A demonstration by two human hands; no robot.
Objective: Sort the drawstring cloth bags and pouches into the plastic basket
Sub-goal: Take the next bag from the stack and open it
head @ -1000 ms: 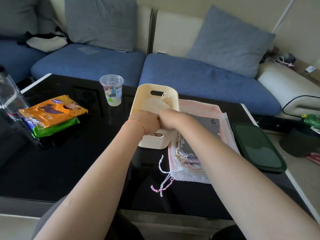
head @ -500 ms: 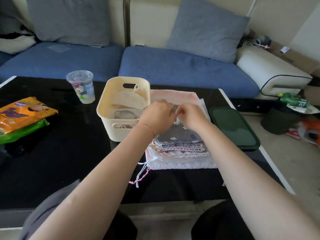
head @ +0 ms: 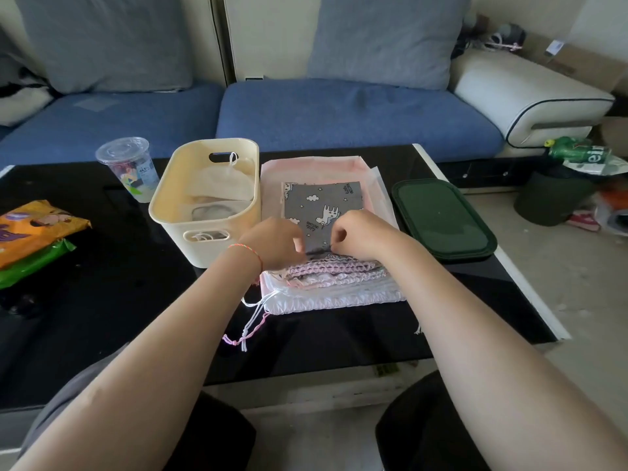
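The left hand (head: 277,244) and right hand (head: 356,234) have been moved from the cream plastic basket (head: 204,202) to the grey unicorn cloth pouch (head: 321,205), whose near edge is now pinched, so it is likely next to be put in.

The cream plastic basket (head: 207,202) stood open-topped just left of the stack of cloth bags (head: 326,266), its near wall touching the stack's edge, so only that low rim lay between them. A lidded plastic cup (head: 127,168) stood close behind the basket's left corner, and a dark green lid (head: 441,219) flanked the stack's right. Bare black table (head: 112,294) lay open in front of the basket.
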